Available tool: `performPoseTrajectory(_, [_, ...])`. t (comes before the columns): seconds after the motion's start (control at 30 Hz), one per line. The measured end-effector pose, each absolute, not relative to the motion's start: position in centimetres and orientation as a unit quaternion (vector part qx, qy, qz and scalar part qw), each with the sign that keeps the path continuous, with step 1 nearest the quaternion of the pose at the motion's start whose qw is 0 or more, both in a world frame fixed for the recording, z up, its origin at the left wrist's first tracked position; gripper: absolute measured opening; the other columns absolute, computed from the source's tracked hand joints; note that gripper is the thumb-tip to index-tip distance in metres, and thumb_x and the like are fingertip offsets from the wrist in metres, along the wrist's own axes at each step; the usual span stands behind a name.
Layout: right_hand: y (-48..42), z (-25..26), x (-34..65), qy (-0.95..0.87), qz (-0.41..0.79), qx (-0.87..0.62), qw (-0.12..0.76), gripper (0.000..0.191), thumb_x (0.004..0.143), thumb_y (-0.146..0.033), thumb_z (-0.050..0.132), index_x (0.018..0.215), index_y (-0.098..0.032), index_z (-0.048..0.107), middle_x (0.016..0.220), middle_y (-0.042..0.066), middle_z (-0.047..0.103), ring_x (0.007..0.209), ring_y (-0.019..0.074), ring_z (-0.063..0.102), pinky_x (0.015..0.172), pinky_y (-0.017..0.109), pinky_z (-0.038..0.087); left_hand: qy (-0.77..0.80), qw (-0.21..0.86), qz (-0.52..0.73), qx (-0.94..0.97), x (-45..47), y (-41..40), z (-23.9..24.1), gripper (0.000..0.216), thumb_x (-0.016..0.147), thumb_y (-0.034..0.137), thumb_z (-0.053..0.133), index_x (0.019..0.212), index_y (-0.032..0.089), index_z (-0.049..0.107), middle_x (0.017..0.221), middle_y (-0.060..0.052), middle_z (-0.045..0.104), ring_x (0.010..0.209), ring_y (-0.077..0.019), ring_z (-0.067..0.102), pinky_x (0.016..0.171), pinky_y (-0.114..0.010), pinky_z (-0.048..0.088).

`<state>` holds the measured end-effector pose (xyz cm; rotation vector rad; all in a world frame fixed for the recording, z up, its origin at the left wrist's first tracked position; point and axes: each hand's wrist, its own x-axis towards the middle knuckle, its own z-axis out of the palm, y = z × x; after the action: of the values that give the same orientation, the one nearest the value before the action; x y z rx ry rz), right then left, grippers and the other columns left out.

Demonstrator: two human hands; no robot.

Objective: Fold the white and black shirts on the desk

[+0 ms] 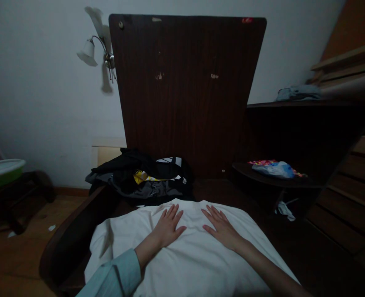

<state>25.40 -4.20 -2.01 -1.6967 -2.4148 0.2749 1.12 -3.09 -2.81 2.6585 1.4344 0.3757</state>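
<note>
A white cloth is spread over the dark wooden surface in front of me, with wrinkles and a folded bulge at its left side. My left hand lies flat on it near the far edge, fingers stretched out. To the right, my right hand also rests flat on the cloth with its fingers spread. Neither hand grips anything. Just beyond the cloth's far edge is a heap of dark clothes with yellow and white patches.
A tall dark wooden panel stands behind. At right, a shelf holds a plastic bag. A curved wooden armrest borders the left. Farther left, a green basin sits on a low stand; a lamp hangs on the wall.
</note>
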Motion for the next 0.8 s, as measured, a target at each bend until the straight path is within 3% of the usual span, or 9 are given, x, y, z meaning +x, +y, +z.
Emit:
performPoseTrajectory(0.07, [-4.4, -1.8, 25.3, -0.801, 0.102, -0.586, 0.070, 0.064, 0.080, -0.060, 0.025, 0.133, -0.025, 0.028, 0.143, 0.006, 0.014, 0.131, 0.0223, 0.008, 0.105, 0.044, 0.009, 0.480, 0.045, 0.117, 0.868, 1.3, -3.4, -2.5, 0.056, 0.082, 0.050, 0.035, 0.127, 0.017, 0.034, 0.139, -0.014, 0.026, 0.127, -0.0292, 0.021, 0.099, -0.049, 0.024])
performPoseTrajectory(0.13, [-4.5, -1.8, 25.4, -0.792, 0.098, -0.600, 0.064, 0.064, 0.080, -0.061, 0.023, 0.133, -0.025, 0.028, 0.143, 0.007, 0.013, 0.131, 0.0226, 0.007, 0.105, 0.045, 0.008, 0.485, 0.027, 0.142, 0.863, 1.5, -3.7, -1.9, 0.050, 0.082, 0.044, 0.037, 0.123, 0.016, 0.038, 0.133, -0.014, 0.034, 0.123, -0.0270, 0.030, 0.097, -0.044, 0.028])
performPoseTrajectory(0.23, [-4.4, -2.1, 25.7, -0.783, 0.086, -0.613, 0.060, 0.064, 0.080, -0.061, 0.022, 0.133, -0.025, 0.028, 0.143, 0.007, 0.013, 0.131, 0.0225, 0.007, 0.104, 0.045, 0.009, 0.510, 0.003, 0.173, 0.843, 1.8, -4.4, -0.4, 0.029, 0.084, 0.032, 0.035, 0.102, 0.016, 0.052, 0.109, -0.011, 0.052, 0.102, -0.0223, 0.048, 0.087, -0.035, 0.038])
performPoseTrajectory(0.33, [-4.1, -2.3, 26.3, -0.769, 0.076, -0.633, 0.053, 0.065, 0.080, -0.061, 0.022, 0.133, -0.025, 0.028, 0.143, 0.007, 0.014, 0.131, 0.0225, 0.008, 0.104, 0.045, 0.010, 0.543, 0.007, 0.145, 0.827, 1.8, -5.3, 1.0, 0.026, 0.084, 0.031, 0.034, 0.087, 0.016, 0.055, 0.095, -0.011, 0.056, 0.090, -0.0222, 0.052, 0.077, -0.034, 0.043])
performPoseTrajectory(0.47, [-3.5, -2.8, 28.0, -0.740, 0.065, -0.668, 0.043, 0.064, 0.080, -0.060, 0.022, 0.133, -0.025, 0.027, 0.144, 0.006, 0.014, 0.131, 0.0223, 0.008, 0.104, 0.045, 0.011, 0.577, 0.006, 0.082, 0.813, 0.9, -6.2, 1.3, 0.036, 0.080, 0.041, 0.041, 0.101, 0.016, 0.053, 0.109, -0.014, 0.054, 0.100, -0.0286, 0.049, 0.080, -0.041, 0.041])
performPoseTrajectory(0.63, [-2.2, -4.1, 31.4, -0.704, 0.043, -0.707, 0.048, 0.066, 0.079, -0.060, 0.024, 0.134, -0.024, 0.026, 0.143, 0.007, 0.018, 0.130, 0.0240, 0.011, 0.103, 0.048, 0.013, 0.593, 0.011, 0.060, 0.803, -1.8, -6.0, -0.1, 0.049, 0.081, 0.041, 0.040, 0.121, 0.014, 0.042, 0.133, -0.017, 0.035, 0.123, -0.0308, 0.029, 0.095, -0.046, 0.028])
performPoseTrajectory(0.8, [-1.7, -3.7, 33.4, -0.685, 0.047, -0.725, 0.043, 0.066, 0.078, -0.059, 0.027, 0.134, -0.023, 0.026, 0.142, 0.007, 0.021, 0.130, 0.0234, 0.014, 0.103, 0.046, 0.015, 0.616, 0.022, 0.099, 0.781, -6.6, -5.4, 0.5, 0.038, 0.081, 0.033, 0.039, 0.114, 0.017, 0.048, 0.122, -0.012, 0.048, 0.110, -0.0240, 0.046, 0.091, -0.037, 0.033])
